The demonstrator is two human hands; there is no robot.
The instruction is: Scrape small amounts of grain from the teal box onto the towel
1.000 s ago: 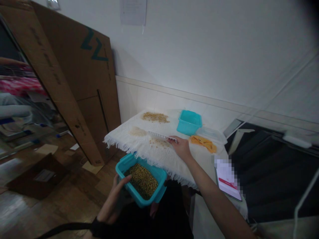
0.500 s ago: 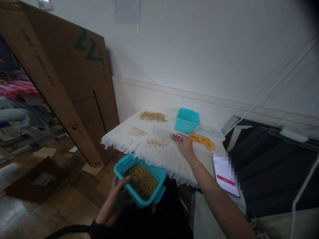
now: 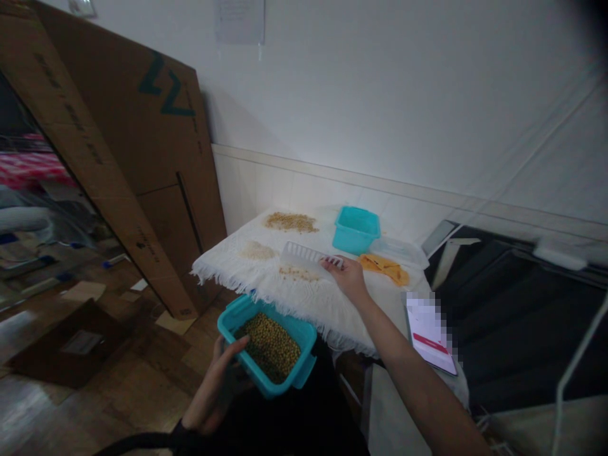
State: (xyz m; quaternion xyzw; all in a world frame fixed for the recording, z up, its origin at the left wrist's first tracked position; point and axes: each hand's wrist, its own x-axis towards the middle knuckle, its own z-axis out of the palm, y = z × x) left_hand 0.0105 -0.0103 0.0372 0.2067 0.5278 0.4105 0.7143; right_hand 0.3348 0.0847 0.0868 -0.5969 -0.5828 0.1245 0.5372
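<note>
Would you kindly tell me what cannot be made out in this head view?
Head view:
Phone screen: pixelated over, unreadable.
Sheet on the wall: cut by the top edge, print too small.
Left hand: fingers partly hidden under the bean tub it holds.
Far teal tub: its own wall hides the inside.
White toothed tool in the right hand: blurred, kind unclear.

the left hand [image 3: 215,387] ends at a snug black cuff [image 3: 181,436] on the wrist; behind it runs a narrow black strip [image 3: 128,441], sleeve or strap, hard to tell. the right hand [image 3: 350,278] leads into a bare forearm [image 3: 408,373]. below both hands, plain black clothing [image 3: 304,421].
</note>
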